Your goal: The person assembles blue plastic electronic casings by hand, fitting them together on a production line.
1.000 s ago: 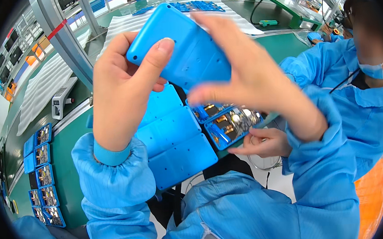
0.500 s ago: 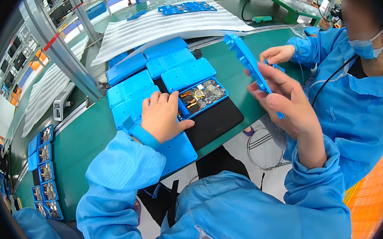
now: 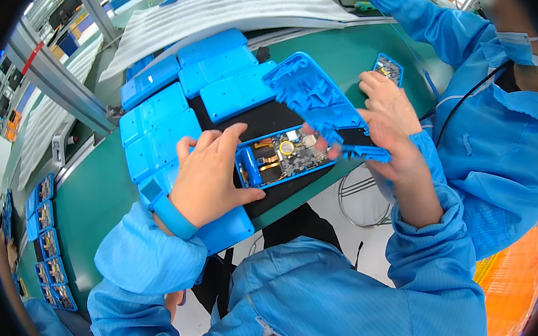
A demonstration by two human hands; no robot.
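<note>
An open blue housing (image 3: 261, 185) lies on a black mat (image 3: 264, 121) in front of me, showing a circuit board (image 3: 306, 154), a round yellow-ringed part and a blue cylindrical cell (image 3: 250, 167). My left hand (image 3: 209, 176), with a blue wristband, is spread at its left end; whether its fingertips touch the rim I cannot tell. My right hand (image 3: 397, 145) grips a blue plastic cover (image 3: 314, 95) at its near end. The cover is tilted above the right part of the housing, its ribbed inner side visible. Some right fingers are hidden behind it.
Several closed blue cases (image 3: 158, 123) lie left of and behind the housing on the green table (image 3: 94, 200). White foam (image 3: 170, 37) carries more blue parts at the back. At right, a co-worker's hand (image 3: 390, 98) rests by a small circuit unit (image 3: 389, 67).
My right hand has brought the cover left over the housing and turned its inside into view. The housing sits nearer on the mat. My left fingers have spread. A co-worker's arm now reaches toward the foam.
</note>
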